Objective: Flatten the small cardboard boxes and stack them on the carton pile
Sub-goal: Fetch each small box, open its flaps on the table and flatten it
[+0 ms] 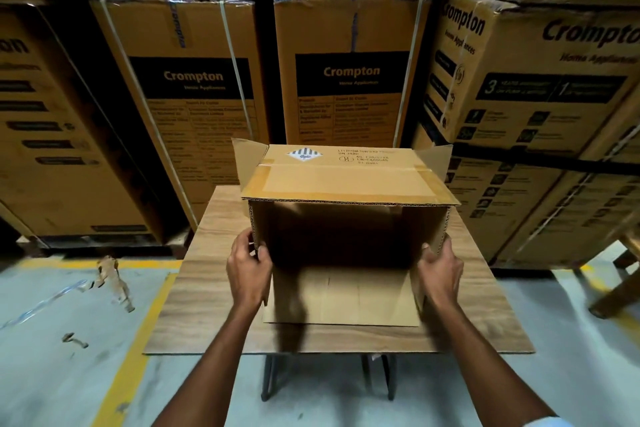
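fingers [250,242] of my left hand [247,270] and right hand [441,270] clutch the brown cardboard box [346,180] by its nine and three o'clock walls; uneven squeezing could skid it.

left hand [247,265]: gripping box [346,180]; right hand [440,269]: gripping box; arms extended forward

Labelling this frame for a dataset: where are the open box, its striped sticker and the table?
open box [346,180]: head view, taped top flap.
striped sticker [304,155]: head view, its middle.
table [201,305]: head view, bare wood left of the box.
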Demonstrator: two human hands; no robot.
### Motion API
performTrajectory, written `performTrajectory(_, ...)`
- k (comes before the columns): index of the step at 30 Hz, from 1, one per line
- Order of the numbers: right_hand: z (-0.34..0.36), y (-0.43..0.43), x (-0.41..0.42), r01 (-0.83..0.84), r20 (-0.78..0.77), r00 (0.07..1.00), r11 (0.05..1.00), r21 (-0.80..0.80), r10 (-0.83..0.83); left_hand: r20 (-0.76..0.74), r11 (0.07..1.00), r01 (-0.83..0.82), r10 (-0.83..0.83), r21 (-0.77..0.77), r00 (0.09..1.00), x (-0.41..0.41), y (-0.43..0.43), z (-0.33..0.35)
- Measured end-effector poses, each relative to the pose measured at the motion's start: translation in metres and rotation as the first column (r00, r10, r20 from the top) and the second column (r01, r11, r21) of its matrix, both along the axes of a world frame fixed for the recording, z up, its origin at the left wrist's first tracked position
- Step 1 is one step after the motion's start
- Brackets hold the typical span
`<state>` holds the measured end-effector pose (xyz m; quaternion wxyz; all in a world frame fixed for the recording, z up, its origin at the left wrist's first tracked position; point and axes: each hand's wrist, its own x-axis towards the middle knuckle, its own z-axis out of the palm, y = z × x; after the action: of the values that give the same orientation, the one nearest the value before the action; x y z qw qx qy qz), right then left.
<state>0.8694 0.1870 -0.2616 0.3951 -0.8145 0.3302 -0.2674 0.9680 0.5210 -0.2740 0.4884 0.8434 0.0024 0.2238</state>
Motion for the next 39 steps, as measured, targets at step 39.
performTrajectory(39,0.096,0.011,0.045,-0.146,-0.101,0.989,0.812,-0.565,0.108,-0.243,0.994,-0.033,0.058,0.105,0.968,-0.028,0.016,0.003)
